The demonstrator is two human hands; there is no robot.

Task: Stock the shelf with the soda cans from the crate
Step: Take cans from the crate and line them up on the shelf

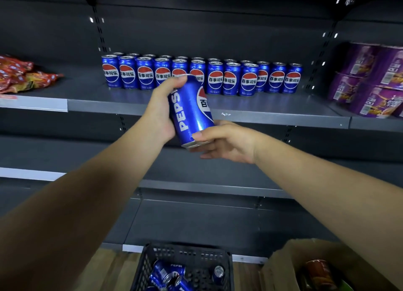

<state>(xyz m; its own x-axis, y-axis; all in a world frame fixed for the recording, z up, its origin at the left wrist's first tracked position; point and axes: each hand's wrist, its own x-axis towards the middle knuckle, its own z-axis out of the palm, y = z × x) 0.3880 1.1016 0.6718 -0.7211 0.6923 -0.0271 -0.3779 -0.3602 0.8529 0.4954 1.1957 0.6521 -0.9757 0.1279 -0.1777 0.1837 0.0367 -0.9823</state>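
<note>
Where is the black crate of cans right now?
The black crate sits at the bottom centre of the head view, on the wooden floor below the shelves, left of a cardboard box.

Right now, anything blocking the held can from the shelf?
Nothing visible. The left hand and right hand hold the can before the shelf; bare deck lies in front of the stocked cans.

Can in L hand, R hand

Grey shelf has two rows of cans standing mid-shelf, red snack bags at left, purple packs stacked at right.
</note>
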